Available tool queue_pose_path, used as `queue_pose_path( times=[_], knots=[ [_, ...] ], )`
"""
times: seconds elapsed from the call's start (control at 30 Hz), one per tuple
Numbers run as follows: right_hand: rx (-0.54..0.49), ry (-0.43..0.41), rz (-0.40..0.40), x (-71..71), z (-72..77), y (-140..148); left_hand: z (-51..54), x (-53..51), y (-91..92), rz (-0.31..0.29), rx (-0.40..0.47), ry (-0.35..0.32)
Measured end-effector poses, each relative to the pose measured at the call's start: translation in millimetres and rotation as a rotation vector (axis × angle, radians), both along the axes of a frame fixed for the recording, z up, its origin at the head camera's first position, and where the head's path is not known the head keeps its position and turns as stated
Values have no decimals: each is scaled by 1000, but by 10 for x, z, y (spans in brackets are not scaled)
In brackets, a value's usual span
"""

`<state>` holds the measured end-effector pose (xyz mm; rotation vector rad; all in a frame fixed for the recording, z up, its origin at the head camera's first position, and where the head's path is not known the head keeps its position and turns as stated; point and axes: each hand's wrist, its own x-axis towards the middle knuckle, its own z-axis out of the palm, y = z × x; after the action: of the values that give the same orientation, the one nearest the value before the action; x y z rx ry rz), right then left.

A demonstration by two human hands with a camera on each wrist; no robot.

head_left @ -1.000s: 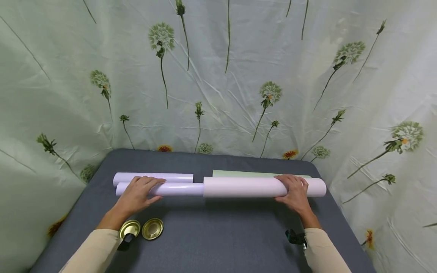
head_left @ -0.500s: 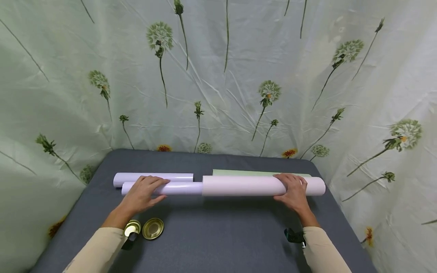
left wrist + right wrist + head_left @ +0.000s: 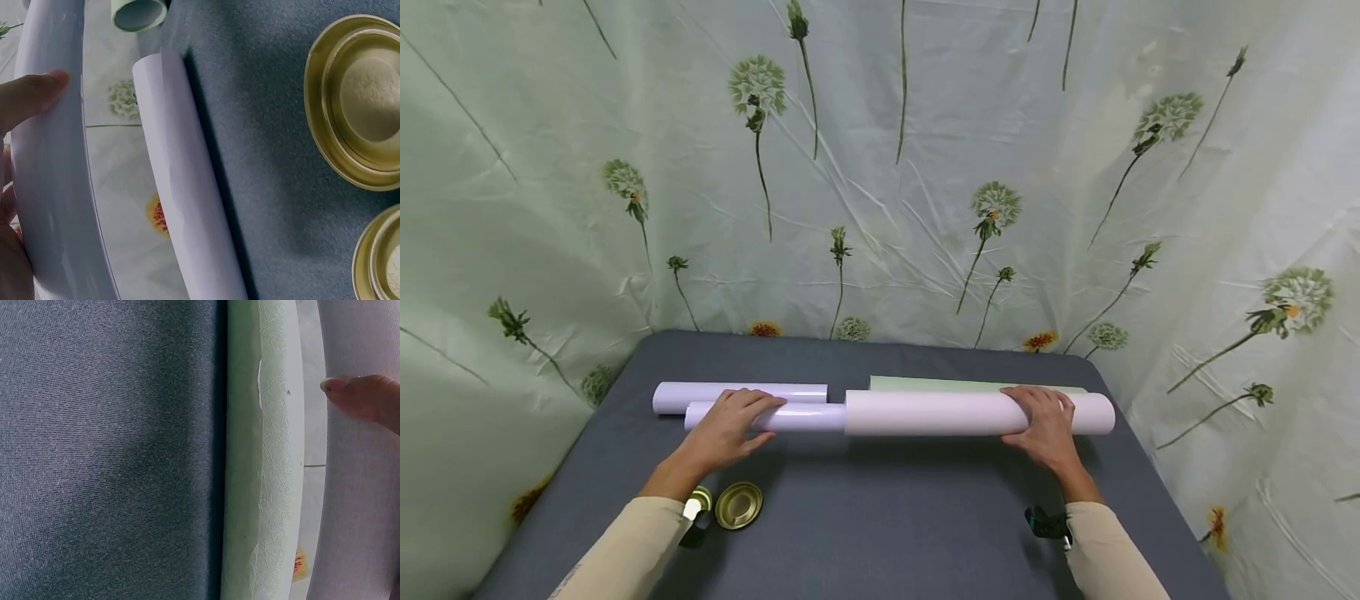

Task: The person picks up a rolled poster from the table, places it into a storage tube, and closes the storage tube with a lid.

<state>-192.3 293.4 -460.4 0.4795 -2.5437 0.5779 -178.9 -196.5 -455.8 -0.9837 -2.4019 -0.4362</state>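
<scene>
You are grasping two rolls: left hand (image 3: 727,426) curling fingers around slim lavender roll (image 3: 814,418), right hand (image 3: 1043,425) curling fingers around wide pale-pink roll (image 3: 925,414). Slim roll apparently is entering wide roll's mouth between both sets of fingers. Second lavender roll (image 3: 668,398) is lying beyond left fingers, green roll (image 3: 925,384) beyond right ones. Handling, judged: light, bendable, crushable; glossy slim roll probably slippery; best holding gently, clear of joint.

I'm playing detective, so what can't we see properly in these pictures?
Head view: front purple roll, right end hidden by the pink roll.
Head view: green roll, mostly behind the pink roll.
Head view: one gold disc, partly behind the left sleeve.
Right wrist view: right hand, mostly cut off by the edge.
</scene>
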Motion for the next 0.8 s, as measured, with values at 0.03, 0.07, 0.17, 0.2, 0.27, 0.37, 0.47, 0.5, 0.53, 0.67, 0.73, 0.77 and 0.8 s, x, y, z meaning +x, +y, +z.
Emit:
queue_pose_path(
  times=[0.03,0.07,0.17,0.2,0.27,0.37,0.47,0.5,0.53,0.67,0.73,0.77,0.8],
  knots=[
    [2,1,0,-3,2,-5,-4,-4,4,-1,0,2],
    [1,2,-1,-4,5,-10,-6,-9,11,-5,1,2],
    [-3,7,-5,-3,8,-14,-11,-25,36,-16,5,1],
    [-5,8,-5,-3,10,-17,-13,-29,44,-18,7,-2],
    [-10,6,-2,-5,5,-23,-15,-32,56,-20,13,-4],
    [-12,1,1,-5,-12,-26,-27,-39,72,-23,28,7],
    [-10,5,1,-4,-25,-25,-42,-48,86,-31,36,30],
    [-11,8,1,-5,-23,-27,-46,-49,90,-33,37,36],
    [-10,10,2,-5,-22,-30,-49,-51,94,-34,37,40],
    [-8,11,4,-7,-10,-39,-57,-52,112,-20,32,35],
    [-10,4,0,-3,-5,-42,-58,-50,121,-11,30,26],
    [-11,1,-2,-2,-4,-44,-57,-47,126,-8,30,22],
    [-10,-2,-4,-1,-6,-45,-57,-44,130,-5,29,19]
  ],
)
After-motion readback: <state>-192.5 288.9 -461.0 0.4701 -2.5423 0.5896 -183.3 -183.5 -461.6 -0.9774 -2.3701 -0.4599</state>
